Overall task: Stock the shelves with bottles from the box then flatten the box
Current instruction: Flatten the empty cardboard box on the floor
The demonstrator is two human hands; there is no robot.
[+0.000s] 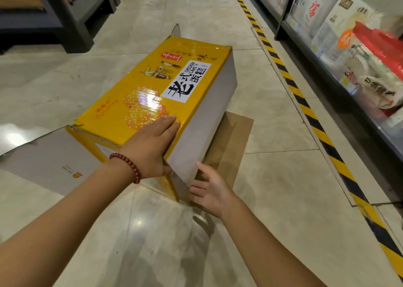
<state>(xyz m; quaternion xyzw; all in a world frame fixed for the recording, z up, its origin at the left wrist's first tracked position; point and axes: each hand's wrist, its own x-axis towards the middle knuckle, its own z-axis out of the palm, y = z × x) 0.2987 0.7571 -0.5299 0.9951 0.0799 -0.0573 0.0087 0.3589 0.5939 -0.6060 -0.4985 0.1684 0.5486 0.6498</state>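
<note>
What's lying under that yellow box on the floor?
A brown cardboard sheet sticks out from under the yellow box on its right side. How far it runs beneath is hidden by the box.

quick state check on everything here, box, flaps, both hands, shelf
yellow box: on its side on the floor, still box-shaped, not flattened
near flap: folded out flat on the floor
brown flap: lying open on the floor
left hand: fingers straight, pressing on the box top
right hand: open, beside the box corner
shelf: stocked with packaged goods
</note>
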